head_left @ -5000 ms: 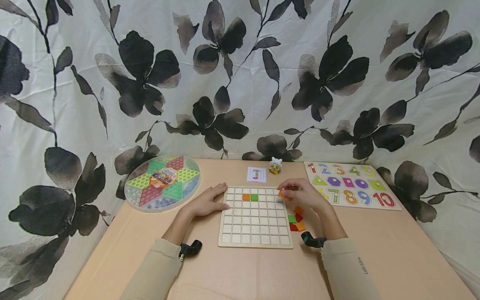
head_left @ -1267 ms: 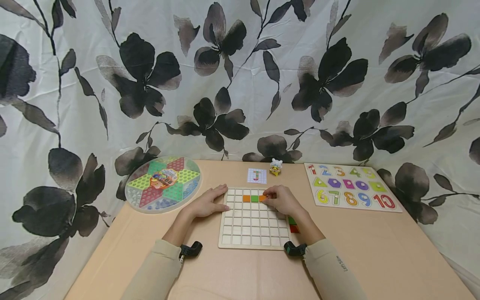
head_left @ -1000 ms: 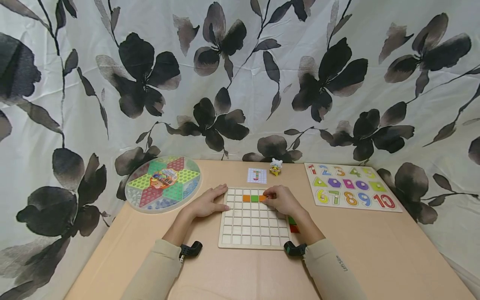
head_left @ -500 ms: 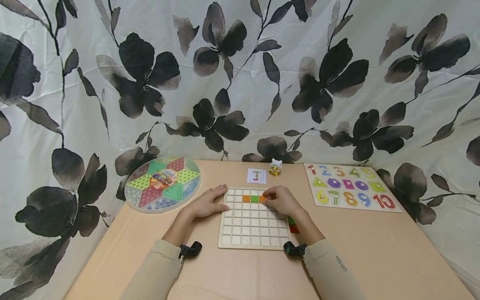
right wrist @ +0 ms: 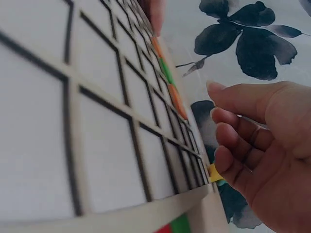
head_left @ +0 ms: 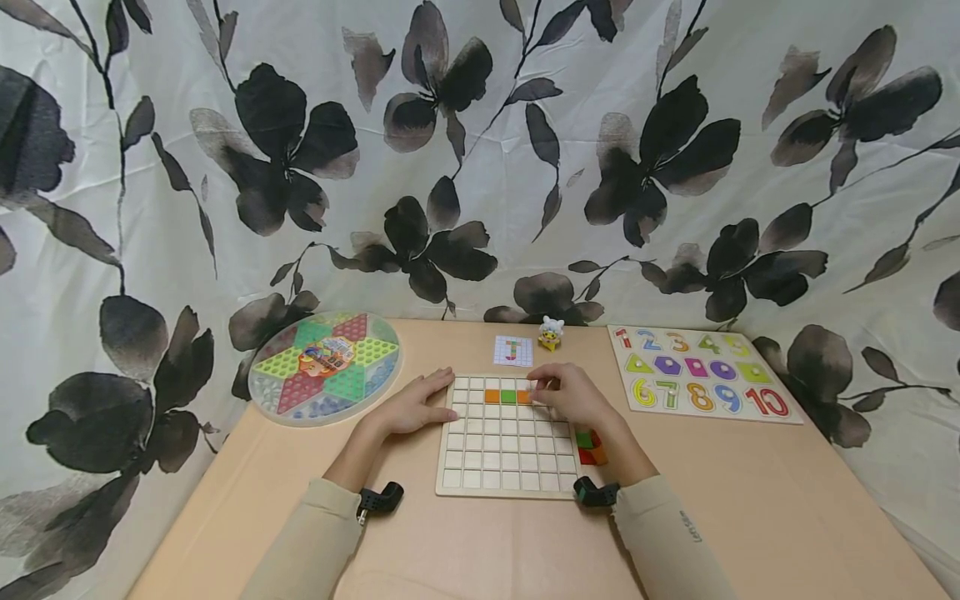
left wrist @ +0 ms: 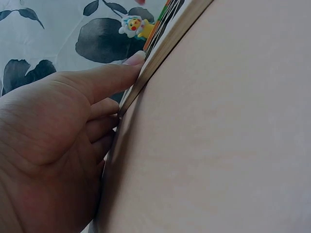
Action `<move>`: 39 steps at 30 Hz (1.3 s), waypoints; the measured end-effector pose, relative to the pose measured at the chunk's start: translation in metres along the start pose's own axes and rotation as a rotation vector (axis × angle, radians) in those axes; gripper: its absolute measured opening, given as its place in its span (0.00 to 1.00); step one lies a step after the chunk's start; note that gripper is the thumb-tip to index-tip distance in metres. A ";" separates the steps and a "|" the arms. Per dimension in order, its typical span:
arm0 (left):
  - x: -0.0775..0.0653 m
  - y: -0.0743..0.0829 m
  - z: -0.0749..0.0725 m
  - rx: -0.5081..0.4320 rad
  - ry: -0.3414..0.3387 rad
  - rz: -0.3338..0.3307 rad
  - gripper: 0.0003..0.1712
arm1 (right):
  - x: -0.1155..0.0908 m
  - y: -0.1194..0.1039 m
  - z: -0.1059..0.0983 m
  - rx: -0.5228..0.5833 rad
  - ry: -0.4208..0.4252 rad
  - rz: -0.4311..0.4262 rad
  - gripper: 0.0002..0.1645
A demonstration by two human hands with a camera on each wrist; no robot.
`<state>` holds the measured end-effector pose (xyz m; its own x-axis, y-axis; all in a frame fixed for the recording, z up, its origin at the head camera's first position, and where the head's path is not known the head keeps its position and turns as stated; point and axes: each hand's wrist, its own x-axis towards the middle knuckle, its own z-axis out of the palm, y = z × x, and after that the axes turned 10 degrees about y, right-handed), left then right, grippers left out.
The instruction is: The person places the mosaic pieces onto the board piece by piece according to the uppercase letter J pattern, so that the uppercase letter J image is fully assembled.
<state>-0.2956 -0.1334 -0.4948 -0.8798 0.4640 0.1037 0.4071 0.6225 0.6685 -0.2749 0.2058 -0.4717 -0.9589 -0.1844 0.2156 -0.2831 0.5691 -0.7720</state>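
Note:
A pale wooden grid board [head_left: 510,490] with white square cells lies flat in the middle of the table. In its upper rows sit an orange tile [head_left: 492,397], a green tile [head_left: 508,397] and another orange tile [head_left: 523,397], side by side. My left hand [head_left: 405,407] rests at the board's left edge, its thumb on the frame and its fingers relaxed along the side. Just above the right orange tile is my right hand [head_left: 576,397]; in the right wrist view its loosely bent fingers [right wrist: 233,131] hold nothing and are apart from the tiles.
Several loose green, red and orange tiles [head_left: 591,450] lie by the board's right edge, partly behind the right forearm. Beyond the board are a pattern card [head_left: 513,351] and a small figurine [head_left: 551,333]. A round game board [head_left: 326,367] stands left, a number puzzle [head_left: 705,371] right.
My right hand has carried an orange tile from the board's upper right to beside the green tile, let it go and drawn slightly up and right. The left hand stays put.

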 end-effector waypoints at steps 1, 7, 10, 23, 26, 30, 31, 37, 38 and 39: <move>0.000 0.000 0.000 0.000 0.001 0.001 0.51 | 0.000 -0.001 -0.002 0.009 0.001 -0.011 0.19; 0.000 0.000 -0.001 -0.004 0.000 0.000 0.50 | 0.000 -0.006 -0.014 0.031 0.030 -0.059 0.18; -0.001 0.001 -0.002 -0.009 0.001 -0.005 0.51 | -0.001 -0.010 -0.018 0.011 0.038 -0.053 0.18; 0.000 -0.001 -0.002 -0.007 0.003 -0.002 0.51 | -0.007 -0.018 -0.036 -0.042 0.040 0.003 0.19; -0.001 0.000 -0.002 -0.012 0.005 -0.001 0.50 | -0.007 -0.014 -0.041 -0.040 0.031 0.007 0.18; -0.001 0.001 -0.002 -0.014 0.008 -0.001 0.50 | -0.009 -0.009 -0.048 -0.045 0.023 0.023 0.18; -0.002 0.001 -0.002 -0.016 0.009 -0.001 0.50 | -0.010 -0.008 -0.050 -0.049 0.021 0.025 0.18; -0.001 0.000 -0.002 -0.013 0.009 0.004 0.50 | -0.013 -0.003 -0.056 -0.047 0.021 0.033 0.17; -0.001 0.000 -0.002 -0.012 0.009 0.004 0.50 | -0.014 -0.002 -0.057 -0.044 0.021 0.036 0.17; -0.001 0.000 -0.002 -0.011 0.009 0.004 0.50 | -0.014 -0.001 -0.058 -0.041 0.021 0.037 0.17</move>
<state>-0.2954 -0.1349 -0.4936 -0.8804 0.4606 0.1131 0.4078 0.6135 0.6763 -0.2621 0.2545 -0.4389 -0.9689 -0.1463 0.1998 -0.2474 0.6079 -0.7545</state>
